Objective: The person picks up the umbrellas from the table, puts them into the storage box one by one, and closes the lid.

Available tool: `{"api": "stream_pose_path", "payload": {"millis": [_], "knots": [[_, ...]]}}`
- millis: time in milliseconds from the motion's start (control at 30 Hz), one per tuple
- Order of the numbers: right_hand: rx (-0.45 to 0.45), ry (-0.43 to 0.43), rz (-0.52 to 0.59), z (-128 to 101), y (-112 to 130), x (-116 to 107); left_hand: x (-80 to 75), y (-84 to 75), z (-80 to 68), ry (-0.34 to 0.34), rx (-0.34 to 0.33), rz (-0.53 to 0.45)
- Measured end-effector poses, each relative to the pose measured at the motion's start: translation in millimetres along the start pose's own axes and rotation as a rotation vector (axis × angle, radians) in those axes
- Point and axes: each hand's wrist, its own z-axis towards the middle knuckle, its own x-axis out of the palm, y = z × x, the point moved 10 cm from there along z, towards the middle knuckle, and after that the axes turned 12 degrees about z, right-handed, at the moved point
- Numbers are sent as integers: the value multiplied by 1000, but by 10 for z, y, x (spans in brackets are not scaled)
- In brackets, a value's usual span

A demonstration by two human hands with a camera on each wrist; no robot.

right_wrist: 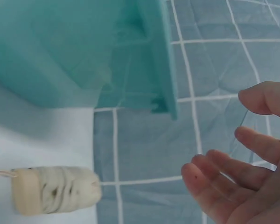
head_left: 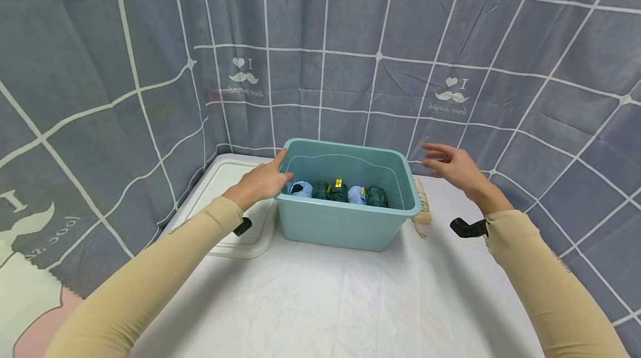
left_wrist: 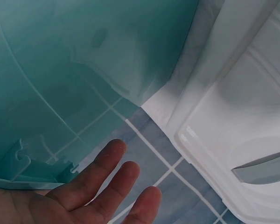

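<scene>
A teal plastic storage bin [head_left: 335,227] sits on the white table. Inside it lies a row of rolled light blue bundles [head_left: 356,195] and dark green bundles [head_left: 376,196], some with yellow tags. My left hand [head_left: 262,182] is at the bin's left end, thumb over the rim and index finger along it. In the left wrist view, three extended fingers reach out just below the rim. My right hand [head_left: 458,167] hovers in the air to the right of the bin, apart from it, fingers loosely spread and holding nothing.
A white lid [head_left: 217,174] lies left of the bin, partly behind my left arm, with a grey-blue clip [left_wrist: 263,169] on it. Close by the bin's right side lies a beige wrapped block [right_wrist: 60,190] with a cord loop. A grey checked curtain [head_left: 350,79] hangs behind.
</scene>
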Motion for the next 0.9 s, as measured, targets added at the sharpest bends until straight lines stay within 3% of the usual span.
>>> {"api": "stream_pose_path", "payload": {"millis": [367, 900], "knots": [[16, -106, 64, -6, -480, -86, -2, -8, -5, 0, 4, -4], [126, -194, 156, 109, -1204, -69, -16, -11, -16, 9, 2, -4]]}}
